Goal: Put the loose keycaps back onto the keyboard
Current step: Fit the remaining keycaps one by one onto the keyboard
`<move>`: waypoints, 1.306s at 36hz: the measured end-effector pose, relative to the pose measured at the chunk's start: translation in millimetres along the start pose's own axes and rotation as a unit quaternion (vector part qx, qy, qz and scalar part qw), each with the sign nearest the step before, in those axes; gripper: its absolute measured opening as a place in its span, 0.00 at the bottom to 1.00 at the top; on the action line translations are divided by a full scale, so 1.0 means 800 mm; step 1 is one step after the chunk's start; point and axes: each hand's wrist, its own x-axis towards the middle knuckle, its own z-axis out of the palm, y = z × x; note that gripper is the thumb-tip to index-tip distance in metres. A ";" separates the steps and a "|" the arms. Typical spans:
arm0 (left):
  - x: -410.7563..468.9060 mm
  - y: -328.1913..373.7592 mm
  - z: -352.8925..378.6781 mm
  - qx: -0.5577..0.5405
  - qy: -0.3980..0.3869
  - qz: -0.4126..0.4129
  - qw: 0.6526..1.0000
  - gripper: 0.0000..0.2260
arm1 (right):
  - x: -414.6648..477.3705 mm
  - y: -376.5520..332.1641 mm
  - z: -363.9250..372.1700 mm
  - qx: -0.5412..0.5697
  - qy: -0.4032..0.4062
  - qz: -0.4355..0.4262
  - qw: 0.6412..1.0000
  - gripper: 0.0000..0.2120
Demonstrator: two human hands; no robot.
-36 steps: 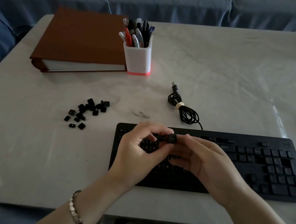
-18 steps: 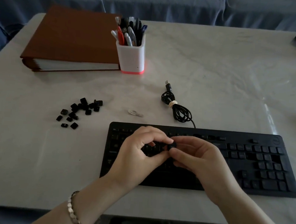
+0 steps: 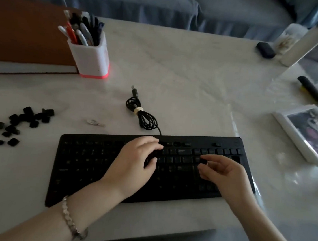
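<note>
Hovering over the flat black plastic keyboard (image 3: 95, 163), a small black square keycap (image 3: 204, 162) is pinched by the fingers of the right hand (image 3: 226, 174). The fingers of the left hand (image 3: 132, 163) are curled over the keys; whether anything is held cannot be told. Loose black keycaps (image 3: 13, 141) are scattered on the surface well left of them.

We're looking down from head height, close over the keyboard (image 3: 95, 163), facing forward across the table (image 3: 176, 74) to its far edge.

Nothing legible at this moment: the legends on the flat black plastic keyboard (image 3: 87, 162) are just faint blurred specks, its far right corner mark is too dark, and the white-framed plastic packet (image 3: 294, 138) on the right shows only smeared print.
</note>
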 end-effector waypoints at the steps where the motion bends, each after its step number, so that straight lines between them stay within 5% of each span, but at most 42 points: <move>1: 0.003 0.000 0.005 0.009 0.001 0.002 1.000 0.13 | 0.003 0.001 -0.009 -0.013 0.012 -0.002 1.000 0.11; 37: 0.006 -0.025 0.032 0.097 0.020 0.058 0.993 0.16 | 0.040 0.026 -0.050 -0.230 0.014 -0.160 0.960 0.18; 47: 0.007 -0.026 0.035 0.093 0.024 0.064 0.993 0.15 | 0.050 0.043 -0.056 -0.316 0.015 -0.230 0.920 0.09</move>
